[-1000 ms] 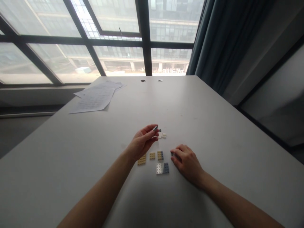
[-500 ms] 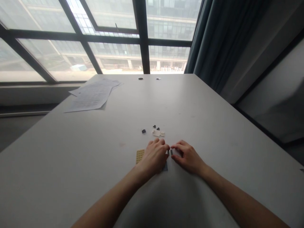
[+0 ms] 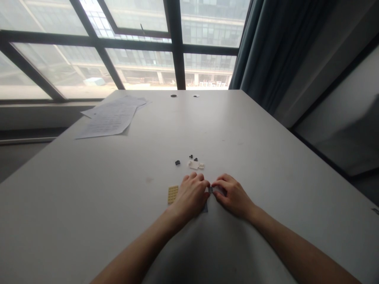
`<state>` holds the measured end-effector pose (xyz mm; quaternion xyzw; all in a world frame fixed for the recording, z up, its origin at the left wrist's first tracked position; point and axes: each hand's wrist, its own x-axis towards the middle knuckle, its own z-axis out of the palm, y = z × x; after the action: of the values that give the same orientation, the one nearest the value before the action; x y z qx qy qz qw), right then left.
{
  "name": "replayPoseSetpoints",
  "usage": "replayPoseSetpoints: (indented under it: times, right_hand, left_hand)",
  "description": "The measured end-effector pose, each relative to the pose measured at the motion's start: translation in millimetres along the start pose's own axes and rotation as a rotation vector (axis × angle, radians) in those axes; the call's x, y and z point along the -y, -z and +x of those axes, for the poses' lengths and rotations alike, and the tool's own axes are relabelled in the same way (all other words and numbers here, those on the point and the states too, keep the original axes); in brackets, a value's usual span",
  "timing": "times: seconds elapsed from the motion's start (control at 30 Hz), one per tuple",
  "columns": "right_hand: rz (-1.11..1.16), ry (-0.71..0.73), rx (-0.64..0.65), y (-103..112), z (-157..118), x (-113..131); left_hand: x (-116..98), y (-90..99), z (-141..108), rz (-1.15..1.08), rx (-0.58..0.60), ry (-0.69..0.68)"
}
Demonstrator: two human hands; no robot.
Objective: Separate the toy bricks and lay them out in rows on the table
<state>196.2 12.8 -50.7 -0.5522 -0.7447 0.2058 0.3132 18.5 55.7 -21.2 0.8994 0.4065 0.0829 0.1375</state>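
Between my fingertips are small grey pieces point(image 3: 211, 190), which look like toy building bricks and now meet with no gap I can make out. My left hand point(image 3: 194, 193) pinches them from the left, and my right hand point(image 3: 232, 195) pinches from the right. Under my left hand lies a yellow sheet with rows of small print point(image 3: 172, 194), partly covered. A blue-grey flat piece point(image 3: 205, 208) peeks out below the same hand. Beyond my hands sit white pieces point(image 3: 194, 165) and small black pieces point(image 3: 177, 162).
Printed papers point(image 3: 109, 118) lie at the far left of the white table point(image 3: 254, 157). Two round holes point(image 3: 173, 96) are set near its back edge. Windows stand behind, with a dark blue curtain point(image 3: 260, 51) at the right.
My hands have come closer together, and the gap between the two small grey pieces has closed. The view has shifted slightly. The loose pieces on the table lie as before.
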Motion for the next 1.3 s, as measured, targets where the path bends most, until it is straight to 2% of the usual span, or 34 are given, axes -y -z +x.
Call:
replayPoseSetpoints:
  times: [0.33,0.5,0.6,0.73,0.83,0.93,1.13,1.23,1.3]
  right_hand:
    - [-0.01,0.013,0.006,-1.3,-0.3,-1.3]
    - [0.022,-0.007,-0.008,0.6,-0.2,0.6]
    - [0.035,-0.027,-0.025,1.7,0.0,2.8]
    - [0.029,-0.026,-0.036,0.7,-0.5,3.3]
    - [0.031,-0.013,-0.047,-0.1,-1.1,3.1]
    - [0.031,-0.005,-0.06,0.1,-1.4,3.6]
    - [0.014,0.022,-0.08,0.6,-0.7,3.3]
    - [0.022,0.046,-0.122,-0.2,-1.5,3.9]
    - [0.06,0.079,-0.196,-1.4,-3.7,6.9]
  left_hand:
    - [-0.2,-0.3,0.1,0.009,-0.005,0.001]
    - [4.8,7.9,-0.1,-0.019,-0.07,0.006]
    - [23.4,23.1,1.8,-0.022,-0.181,0.07]
    - [68.8,38.7,7.6,0.045,-0.332,0.244]
    - [98.5,36.4,10.9,0.078,-0.299,0.33]
    - [110.7,26.4,11.9,0.059,-0.232,0.333]
    - [103.7,16.3,13.3,-0.067,-0.33,0.329]
    - [83.8,18.8,9.3,-0.336,-0.38,0.307]
    - [59.8,19.6,2.3,-0.627,-0.36,0.267]
